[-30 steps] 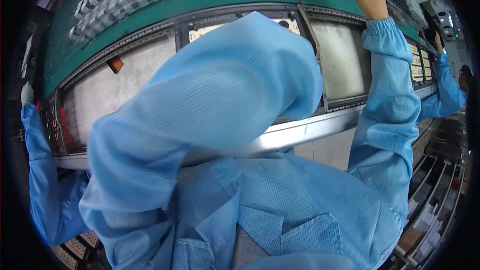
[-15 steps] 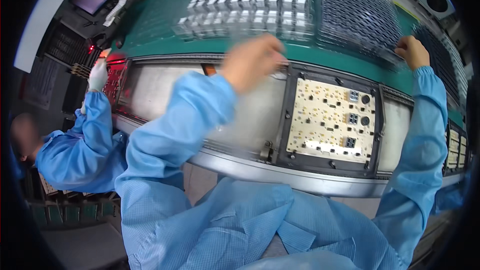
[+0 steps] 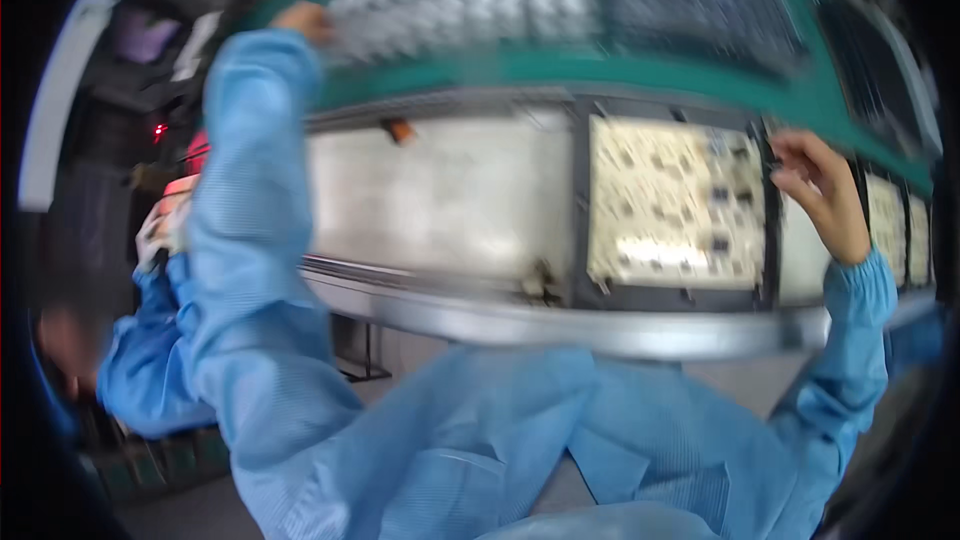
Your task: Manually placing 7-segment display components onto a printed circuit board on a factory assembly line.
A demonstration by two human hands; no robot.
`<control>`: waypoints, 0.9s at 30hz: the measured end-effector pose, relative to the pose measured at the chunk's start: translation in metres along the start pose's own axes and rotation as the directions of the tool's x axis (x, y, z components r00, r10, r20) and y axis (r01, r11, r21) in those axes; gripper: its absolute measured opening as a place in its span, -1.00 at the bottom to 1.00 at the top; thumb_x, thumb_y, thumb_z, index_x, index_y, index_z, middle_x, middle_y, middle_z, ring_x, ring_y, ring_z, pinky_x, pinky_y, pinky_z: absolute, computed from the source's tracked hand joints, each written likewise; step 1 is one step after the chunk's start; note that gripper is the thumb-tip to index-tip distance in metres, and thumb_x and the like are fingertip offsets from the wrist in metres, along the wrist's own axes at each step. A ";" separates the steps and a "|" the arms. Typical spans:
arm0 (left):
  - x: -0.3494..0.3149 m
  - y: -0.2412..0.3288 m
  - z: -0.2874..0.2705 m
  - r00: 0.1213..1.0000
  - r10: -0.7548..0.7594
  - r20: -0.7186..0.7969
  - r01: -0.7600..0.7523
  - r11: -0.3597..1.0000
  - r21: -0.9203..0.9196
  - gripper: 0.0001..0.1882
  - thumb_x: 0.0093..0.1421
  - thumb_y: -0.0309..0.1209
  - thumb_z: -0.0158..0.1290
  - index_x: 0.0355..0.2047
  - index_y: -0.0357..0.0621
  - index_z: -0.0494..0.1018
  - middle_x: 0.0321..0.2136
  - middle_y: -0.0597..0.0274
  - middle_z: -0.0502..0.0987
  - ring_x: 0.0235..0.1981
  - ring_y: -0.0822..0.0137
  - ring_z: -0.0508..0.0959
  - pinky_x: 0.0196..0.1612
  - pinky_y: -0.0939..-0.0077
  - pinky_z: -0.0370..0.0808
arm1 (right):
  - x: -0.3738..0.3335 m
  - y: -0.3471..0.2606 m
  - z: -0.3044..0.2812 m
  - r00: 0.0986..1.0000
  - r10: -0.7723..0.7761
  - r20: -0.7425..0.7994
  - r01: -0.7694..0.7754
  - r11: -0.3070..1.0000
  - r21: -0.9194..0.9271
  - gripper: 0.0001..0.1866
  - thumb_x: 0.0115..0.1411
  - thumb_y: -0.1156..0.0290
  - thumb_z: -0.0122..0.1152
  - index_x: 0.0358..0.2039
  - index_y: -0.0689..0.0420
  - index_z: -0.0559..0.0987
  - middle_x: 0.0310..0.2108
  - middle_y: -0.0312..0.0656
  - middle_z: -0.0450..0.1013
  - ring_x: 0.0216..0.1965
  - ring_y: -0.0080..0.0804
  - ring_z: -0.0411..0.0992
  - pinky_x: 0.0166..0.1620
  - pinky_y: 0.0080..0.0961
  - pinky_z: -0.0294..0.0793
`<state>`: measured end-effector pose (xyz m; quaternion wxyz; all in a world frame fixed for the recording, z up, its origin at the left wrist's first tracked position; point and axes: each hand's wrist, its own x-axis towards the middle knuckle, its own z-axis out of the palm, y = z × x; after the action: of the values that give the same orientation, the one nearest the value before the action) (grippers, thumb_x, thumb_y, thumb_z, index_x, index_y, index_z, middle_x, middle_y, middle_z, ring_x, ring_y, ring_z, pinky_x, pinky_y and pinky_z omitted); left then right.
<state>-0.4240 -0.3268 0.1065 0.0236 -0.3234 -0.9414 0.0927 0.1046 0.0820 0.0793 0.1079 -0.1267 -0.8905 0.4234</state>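
Observation:
My left hand point(image 3: 305, 22) is stretched far forward, by the left edge of a clear tray of white block-shaped parts point(image 3: 460, 0). It is small and blurred, and its fingers cannot be made out. My right hand point(image 3: 822, 192) hovers beside the right edge of a cream circuit board point(image 3: 650, 202). Its fingers are bent, with a gap between thumb and forefinger, and nothing shows between them. The board lies in a black frame point(image 3: 582, 240) on the conveyor line and carries small dark and blue-grey components, smeared by motion.
A tray of dark parts point(image 3: 700, 5) stands on the green bench top point(image 3: 520, 65), right of the white parts. More framed boards point(image 3: 887, 230) sit at the far right. A metal rail point(image 3: 620, 332) runs along the near edge. At left, a gloved co-worker point(image 3: 150, 370) holds something reddish.
My left hand has gone from above the conveyor to the far left, beside the white parts. My right hand has come back from the dark parts' tray to the framed board's right edge. The view has shifted.

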 end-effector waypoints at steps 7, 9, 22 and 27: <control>0.076 -0.103 0.064 0.997 0.070 0.033 -0.061 0.976 -0.210 -0.85 -0.04 -0.62 0.10 -0.42 -0.14 0.46 -0.59 0.33 0.45 -0.59 0.49 0.39 -0.56 0.52 0.32 | -0.068 0.043 0.018 0.996 0.005 0.084 0.008 0.989 -0.148 -0.70 0.02 0.61 0.23 -0.17 0.23 0.52 -0.21 -0.16 0.46 -0.22 -0.36 0.42 -0.17 -0.53 0.40; 0.092 -0.084 0.090 0.995 0.102 0.012 -0.094 0.948 -0.305 -0.84 0.00 -0.58 0.10 -0.35 -0.15 0.45 -0.52 0.32 0.47 -0.52 0.47 0.42 -0.49 0.52 0.36 | -0.087 0.050 0.016 0.996 -0.046 0.080 0.072 0.930 -0.360 -0.69 -0.02 0.60 0.26 -0.19 0.22 0.54 -0.20 -0.11 0.48 -0.17 -0.21 0.44 -0.10 -0.43 0.41; -0.121 0.039 0.017 0.986 0.053 0.160 0.169 -0.291 -0.942 -0.54 0.35 -0.37 -0.20 0.21 -0.31 0.12 0.17 0.06 0.23 0.13 0.40 0.32 0.23 0.62 0.26 | -0.057 0.026 0.048 0.995 0.094 0.043 -0.081 0.967 -0.242 -0.70 0.02 0.61 0.24 -0.17 0.22 0.54 -0.26 -0.21 0.50 -0.31 -0.47 0.44 -0.22 -0.55 0.45; -0.155 0.087 0.060 0.932 0.304 0.199 0.307 -0.365 -0.879 -0.51 0.35 -0.32 -0.20 0.21 -0.32 0.10 0.14 -0.05 0.26 0.06 0.38 0.40 0.10 0.65 0.39 | -0.059 0.017 0.053 0.999 -0.006 0.032 0.018 0.920 -0.392 -0.68 0.01 0.60 0.26 -0.16 0.20 0.53 -0.29 -0.20 0.50 -0.31 -0.44 0.45 -0.22 -0.56 0.45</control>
<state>-0.2551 -0.3643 0.0332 -0.4287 -0.1732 -0.5823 -0.6687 0.1471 0.0347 0.0282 0.0696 -0.1338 -0.9595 0.2380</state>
